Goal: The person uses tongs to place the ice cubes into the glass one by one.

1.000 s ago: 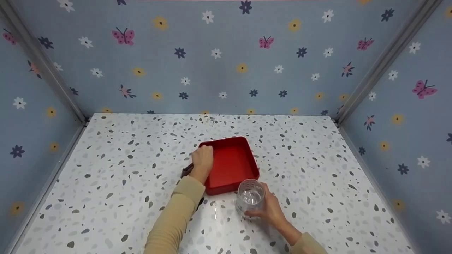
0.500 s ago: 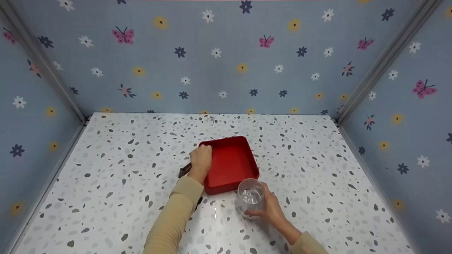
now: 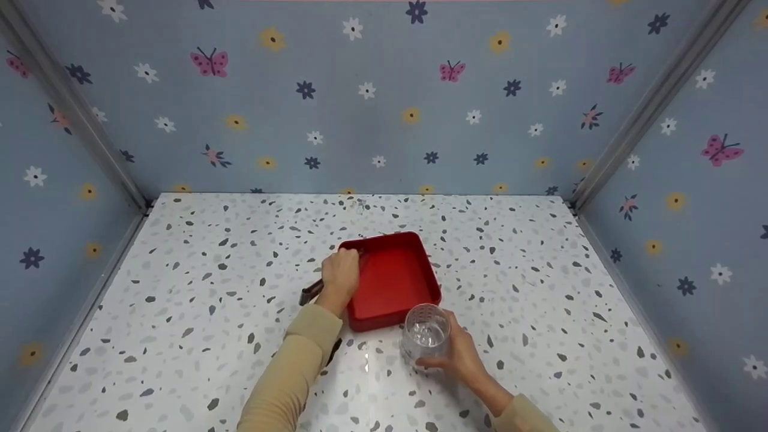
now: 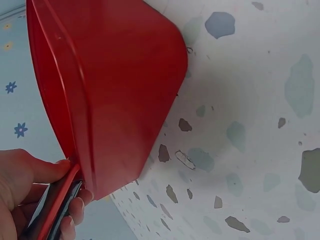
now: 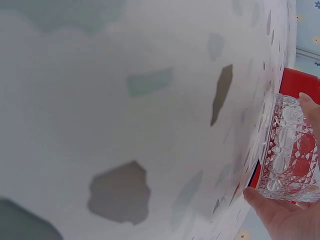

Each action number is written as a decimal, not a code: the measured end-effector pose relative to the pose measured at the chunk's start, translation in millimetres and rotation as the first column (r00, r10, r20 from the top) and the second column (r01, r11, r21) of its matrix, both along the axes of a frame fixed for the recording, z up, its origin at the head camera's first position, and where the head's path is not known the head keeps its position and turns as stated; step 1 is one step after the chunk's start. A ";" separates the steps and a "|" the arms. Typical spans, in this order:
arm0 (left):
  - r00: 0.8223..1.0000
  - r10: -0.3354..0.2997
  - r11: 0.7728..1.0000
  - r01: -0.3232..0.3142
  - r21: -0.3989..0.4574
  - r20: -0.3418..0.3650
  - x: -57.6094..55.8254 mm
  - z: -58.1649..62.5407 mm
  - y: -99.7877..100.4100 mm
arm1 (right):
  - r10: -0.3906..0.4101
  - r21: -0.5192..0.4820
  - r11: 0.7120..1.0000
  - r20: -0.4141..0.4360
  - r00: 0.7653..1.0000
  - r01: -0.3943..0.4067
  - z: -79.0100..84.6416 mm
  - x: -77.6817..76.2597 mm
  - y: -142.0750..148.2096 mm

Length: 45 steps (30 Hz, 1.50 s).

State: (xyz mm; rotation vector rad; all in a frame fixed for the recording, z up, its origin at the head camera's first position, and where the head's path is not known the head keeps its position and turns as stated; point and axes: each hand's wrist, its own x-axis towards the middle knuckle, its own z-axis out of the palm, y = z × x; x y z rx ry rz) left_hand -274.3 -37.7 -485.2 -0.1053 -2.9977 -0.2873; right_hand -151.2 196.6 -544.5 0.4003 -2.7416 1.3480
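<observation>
A square red tray (image 3: 393, 282) with raised sides sits mid-table. My left hand (image 3: 341, 275) is at its left rim and grips a slim, glossy black-and-red handle (image 4: 56, 206). One dark end of this handle (image 3: 310, 293) sticks out left of the hand; its other end points into the tray and is mostly hidden behind the fingers. My right hand (image 3: 459, 354) holds a clear cut-glass tumbler (image 3: 426, 336) from its right side, close to the tray's near right corner. In the right wrist view, thumb and fingers curve around the patterned glass (image 5: 292, 150).
The white speckled tabletop (image 3: 210, 300) spreads out around the tray. Flower-patterned blue panels (image 3: 384, 96) stand at the back and both sides, joined by grey corner posts (image 3: 648, 96).
My left hand has shifted slightly left with the handle, so more of its dark end shows. The right hand, tumbler and tray stay in place.
</observation>
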 end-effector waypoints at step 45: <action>0.954 -0.182 0.951 0.232 0.204 -0.240 89.7 55.9 -1.7 | -0.021 0.008 1.000 0.040 0.999 0.021 1.7 0.7 -0.9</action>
